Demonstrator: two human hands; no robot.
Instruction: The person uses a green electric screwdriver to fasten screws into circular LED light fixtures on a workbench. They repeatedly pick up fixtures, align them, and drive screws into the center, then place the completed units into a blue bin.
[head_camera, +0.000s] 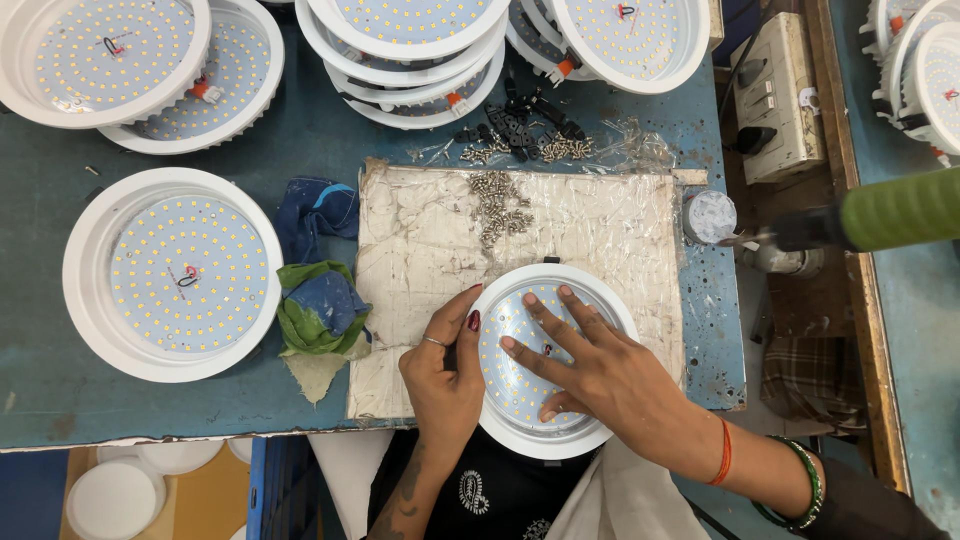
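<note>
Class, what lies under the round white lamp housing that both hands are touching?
The round white lamp housing rests on a worn plastic-covered board lying on the blue table. The right hand hides part of its LED disc; whatever lies directly beneath stays covered.

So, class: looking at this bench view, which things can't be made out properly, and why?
- Round lamp under both hands: centre hidden by the right hand.
- Stacked lamps: cut off by the top edge.
- Green-handled tool: blurred, cut off at the right edge.
- Screws: too small to count.
</note>
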